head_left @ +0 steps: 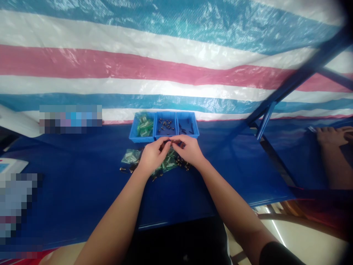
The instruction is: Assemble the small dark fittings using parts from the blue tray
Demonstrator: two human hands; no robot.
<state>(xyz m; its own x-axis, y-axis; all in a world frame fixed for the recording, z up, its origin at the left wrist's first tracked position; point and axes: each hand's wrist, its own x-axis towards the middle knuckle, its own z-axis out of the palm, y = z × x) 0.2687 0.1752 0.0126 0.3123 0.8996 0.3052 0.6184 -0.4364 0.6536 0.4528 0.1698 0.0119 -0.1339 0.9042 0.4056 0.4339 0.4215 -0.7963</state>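
Note:
My left hand and my right hand meet fingertip to fingertip above the blue table. Both are pinched closed around something small and dark, too hidden to name. Under them lie small green plastic packets and a heap of small dark parts with brass-coloured ends. Left of my left hand is a clear packet of pale pieces. Just beyond my fingers stands a blue tray with three compartments: green packets at left, small brass-and-dark parts in the middle, dark slim pieces at right.
A striped plastic sheet hangs behind the table. A blue metal frame slants up on the right. Another person's hand rests beyond it. White objects and blurred-out items stand along the left side.

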